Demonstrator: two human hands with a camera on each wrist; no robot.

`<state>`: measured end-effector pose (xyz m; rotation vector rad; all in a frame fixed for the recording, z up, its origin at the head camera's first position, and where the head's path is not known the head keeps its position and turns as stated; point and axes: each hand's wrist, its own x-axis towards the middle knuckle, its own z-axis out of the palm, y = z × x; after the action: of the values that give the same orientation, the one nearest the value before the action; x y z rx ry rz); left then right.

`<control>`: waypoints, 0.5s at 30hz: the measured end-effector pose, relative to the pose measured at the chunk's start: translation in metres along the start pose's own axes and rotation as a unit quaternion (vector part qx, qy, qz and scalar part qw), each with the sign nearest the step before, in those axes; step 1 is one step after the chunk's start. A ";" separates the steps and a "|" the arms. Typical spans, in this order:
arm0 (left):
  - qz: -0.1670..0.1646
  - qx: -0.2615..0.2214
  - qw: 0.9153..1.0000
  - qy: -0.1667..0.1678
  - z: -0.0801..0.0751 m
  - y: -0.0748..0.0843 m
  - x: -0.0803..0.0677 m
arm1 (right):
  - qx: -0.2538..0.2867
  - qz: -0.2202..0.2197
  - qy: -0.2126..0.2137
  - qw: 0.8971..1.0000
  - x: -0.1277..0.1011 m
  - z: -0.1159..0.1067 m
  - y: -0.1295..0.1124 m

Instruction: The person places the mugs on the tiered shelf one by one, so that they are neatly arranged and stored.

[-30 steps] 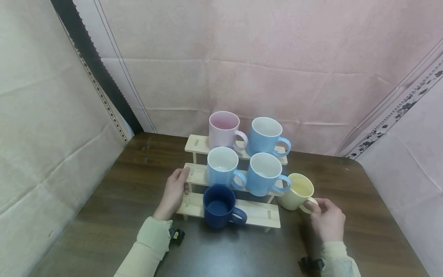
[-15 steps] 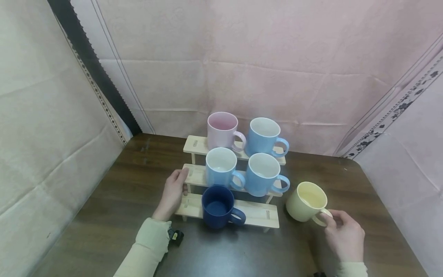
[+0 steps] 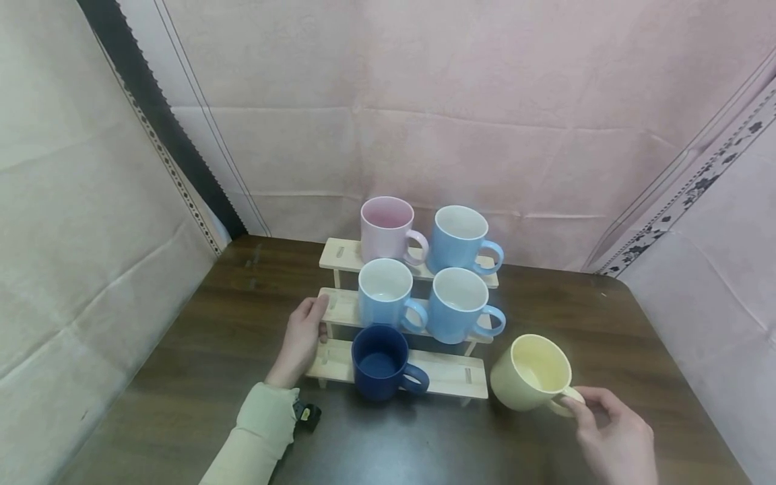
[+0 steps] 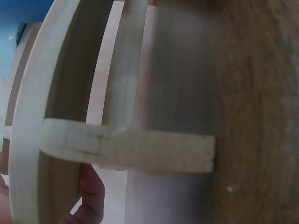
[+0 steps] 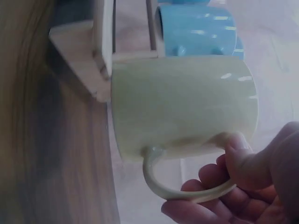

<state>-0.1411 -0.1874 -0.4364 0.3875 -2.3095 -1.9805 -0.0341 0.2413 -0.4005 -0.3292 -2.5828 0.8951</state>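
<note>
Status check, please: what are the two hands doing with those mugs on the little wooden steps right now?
Right hand holds yellow mug by its handle, off the rack. Left hand rests on wooden rack, left end. Dark blue mug on bottom step; space beside it open.

1. The left hand (image 3: pixel 301 335) lies palm down with its fingers fairly straight, the thumb tip (image 4: pixel 91 189) tucked under the board edge it rests against.
2. Its forearm, in a pale green sleeve (image 3: pixel 257 438), runs back toward the body, with a small black wrist strap just behind the cuff.
3. The right hand (image 3: pixel 615 438) has its fingers (image 5: pixel 210 179) curled through a handle, the thumb pressed on top of the loop.
4. That wrist is bent slightly inward.
</note>
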 end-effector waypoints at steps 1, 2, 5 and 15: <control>-0.003 -0.001 1.000 -0.001 0.000 0.000 0.000 | 0.001 -0.004 -0.003 1.000 -0.002 0.000 -0.002; -0.004 -0.002 1.000 -0.001 0.000 -0.001 0.000 | 0.005 -0.009 -0.007 1.000 -0.003 0.000 -0.004; -0.007 -0.004 1.000 -0.003 0.001 -0.001 0.000 | 0.013 -0.030 -0.009 0.999 -0.007 0.004 -0.010; -0.010 -0.004 1.000 0.001 0.000 -0.001 0.001 | 0.069 -0.129 -0.027 0.989 -0.012 0.029 -0.027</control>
<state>-0.1417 -0.1872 -0.4370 0.4140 -2.3048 -1.9970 -0.0385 0.2011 -0.4076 0.0692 -2.5186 0.9914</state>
